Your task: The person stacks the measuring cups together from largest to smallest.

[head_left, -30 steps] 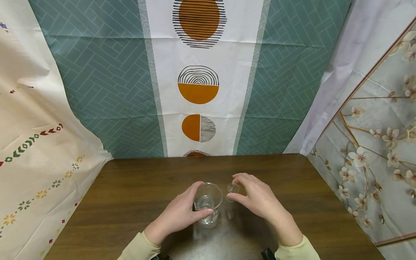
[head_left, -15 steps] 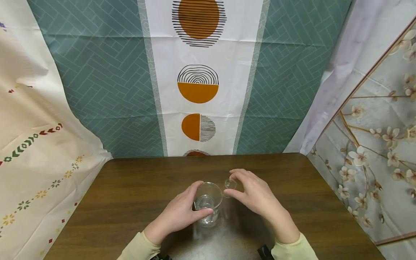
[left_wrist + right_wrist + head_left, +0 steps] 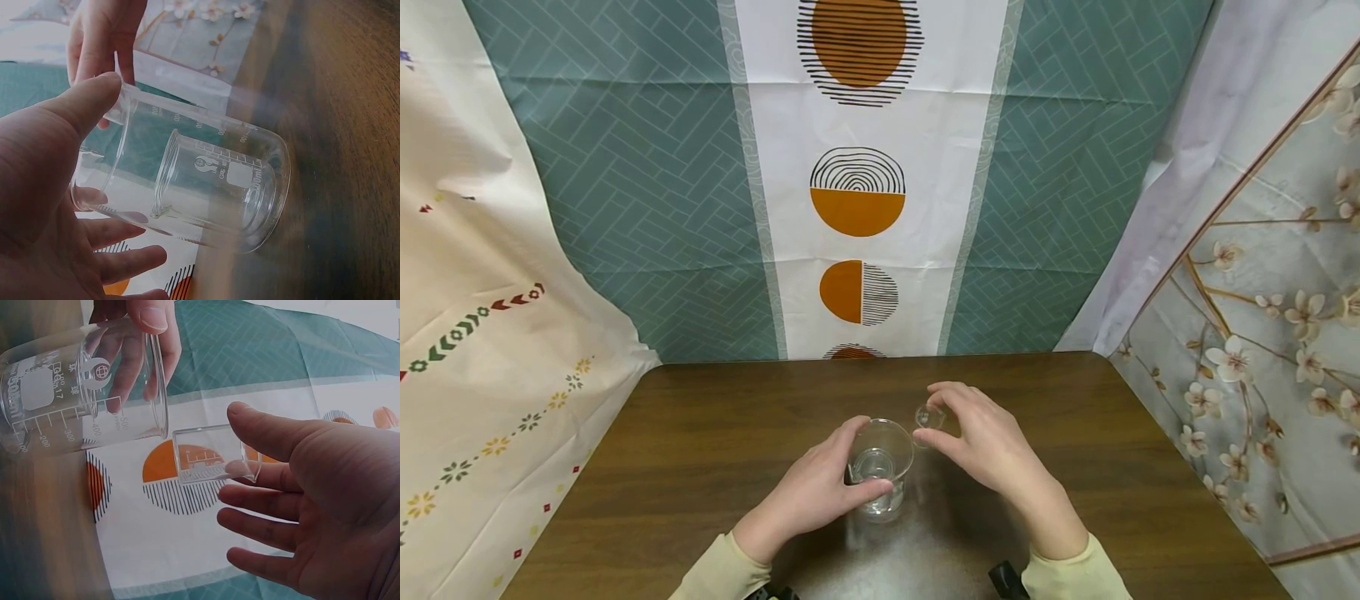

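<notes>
My left hand (image 3: 816, 492) holds a large clear glass beaker (image 3: 65, 394) near its rim, thumb on one side and fingers on the other. The beaker stands upright on the table and bears white graduation marks. Inside it sits a medium beaker (image 3: 212, 184) with a spout and white print. To the right, my right hand (image 3: 985, 442) pinches a small clear beaker (image 3: 203, 453) by its rim between thumb and index finger, the other fingers spread. This small beaker is in the air beside the large one's rim, apart from it.
The dark brown wooden table (image 3: 737, 425) extends around both hands. Behind it hangs a green and white cloth (image 3: 685, 208). A cream cloth (image 3: 490, 350) borders the left side, and a floral cloth (image 3: 1247, 367) the right.
My right hand has moved left and slightly away from me with the small beaker, closer to the large one. The left hand and the large beaker have stayed in place.
</notes>
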Available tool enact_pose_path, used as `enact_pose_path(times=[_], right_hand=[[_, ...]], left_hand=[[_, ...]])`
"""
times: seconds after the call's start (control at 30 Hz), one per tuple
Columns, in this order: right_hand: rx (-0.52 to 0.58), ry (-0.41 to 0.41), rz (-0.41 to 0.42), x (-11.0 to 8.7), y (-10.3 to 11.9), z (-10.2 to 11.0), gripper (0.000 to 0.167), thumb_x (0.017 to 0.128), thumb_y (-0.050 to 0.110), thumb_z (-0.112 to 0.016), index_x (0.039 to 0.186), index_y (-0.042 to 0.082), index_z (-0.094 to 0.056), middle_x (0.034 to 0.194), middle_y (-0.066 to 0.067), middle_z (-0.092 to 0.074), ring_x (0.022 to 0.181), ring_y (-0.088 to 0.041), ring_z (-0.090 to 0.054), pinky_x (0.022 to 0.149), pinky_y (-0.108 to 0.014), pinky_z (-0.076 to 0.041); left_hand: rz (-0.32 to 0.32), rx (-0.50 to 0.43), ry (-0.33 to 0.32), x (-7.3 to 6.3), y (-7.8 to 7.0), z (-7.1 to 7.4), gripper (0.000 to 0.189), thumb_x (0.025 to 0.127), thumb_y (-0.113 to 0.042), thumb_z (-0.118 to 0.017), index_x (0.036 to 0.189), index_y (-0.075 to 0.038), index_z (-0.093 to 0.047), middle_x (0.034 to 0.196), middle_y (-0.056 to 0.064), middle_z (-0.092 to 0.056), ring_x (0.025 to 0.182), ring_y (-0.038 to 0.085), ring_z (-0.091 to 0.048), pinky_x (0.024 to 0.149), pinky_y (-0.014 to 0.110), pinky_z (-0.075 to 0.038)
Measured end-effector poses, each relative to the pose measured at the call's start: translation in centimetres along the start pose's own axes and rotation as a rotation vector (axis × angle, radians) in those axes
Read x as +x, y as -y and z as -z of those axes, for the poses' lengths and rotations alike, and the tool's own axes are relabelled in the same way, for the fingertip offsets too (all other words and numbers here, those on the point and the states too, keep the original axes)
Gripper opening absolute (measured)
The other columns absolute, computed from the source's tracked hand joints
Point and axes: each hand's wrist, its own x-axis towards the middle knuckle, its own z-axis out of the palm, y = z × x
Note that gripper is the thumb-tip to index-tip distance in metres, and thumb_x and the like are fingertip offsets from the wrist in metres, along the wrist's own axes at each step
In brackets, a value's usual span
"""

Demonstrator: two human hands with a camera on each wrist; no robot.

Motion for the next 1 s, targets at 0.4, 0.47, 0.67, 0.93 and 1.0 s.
enact_pose_path(times=[0.4, 0.47, 0.67, 0.93, 1.0], right_hand=[[-0.007, -0.067, 0.037, 0.1, 0.2, -0.1, 0.035, 0.093, 0.042, -0.091, 0.112, 0.019, -0.073, 0.144, 0.001, -0.069, 0.133, -0.025, -0.065, 0.101, -0.054, -0.058], [-0.003, -0.082, 0.043, 0.1, 0.3, -0.1, 0.034, 0.093, 0.041, -0.091, 0.112, 0.019, -0.073, 0.143, 0.001, -0.07, 0.133, -0.026, -0.065, 0.1, -0.055, -0.058], [0.015, -0.105, 0.061, 0.3, 0.5, -0.2, 0.034, 0.092, 0.039, -0.092, 0.111, 0.018, -0.073, 0.142, 0.001, -0.071, 0.132, -0.025, -0.066, 0.101, -0.054, -0.058], [0.025, -0.092, 0.041, 0.4, 1.0, -0.2, 0.035, 0.092, 0.041, -0.093, 0.113, 0.021, -0.072, 0.144, 0.002, -0.069, 0.135, -0.023, -0.064, 0.104, -0.053, -0.058], [0.028, -0.086, 0.041, 0.4, 1.1, -0.3, 0.036, 0.092, 0.041, -0.092, 0.114, 0.021, -0.072, 0.146, 0.002, -0.068, 0.136, -0.023, -0.064, 0.104, -0.054, -0.058]], left_hand=[[-0.007, 0.002, -0.004, 0.0, 0.0, 0.0, 0.095, 0.093, -0.069, -0.081, 0.161, -0.014, -0.044, 0.153, 0.006, -0.061, 0.128, 0.028, -0.066, 0.105, 0.056, -0.055], [-0.007, 0.003, -0.004, 0.0, 0.1, 0.0, 0.095, 0.093, -0.069, -0.08, 0.161, -0.014, -0.044, 0.153, 0.007, -0.061, 0.128, 0.029, -0.066, 0.105, 0.056, -0.055], [-0.006, 0.004, -0.002, 0.0, 0.0, 0.0, 0.096, 0.093, -0.07, -0.08, 0.162, -0.014, -0.044, 0.155, 0.009, -0.06, 0.131, 0.031, -0.065, 0.106, 0.057, -0.055], [-0.002, -0.008, 0.001, 0.0, 0.0, 0.0, 0.098, 0.092, -0.071, -0.08, 0.162, -0.012, -0.044, 0.155, 0.012, -0.06, 0.13, 0.035, -0.066, 0.106, 0.059, -0.054], [-0.002, -0.007, 0.001, 0.0, 0.1, 0.0, 0.098, 0.092, -0.071, -0.079, 0.162, -0.012, -0.044, 0.155, 0.011, -0.06, 0.13, 0.035, -0.066, 0.106, 0.059, -0.054]])
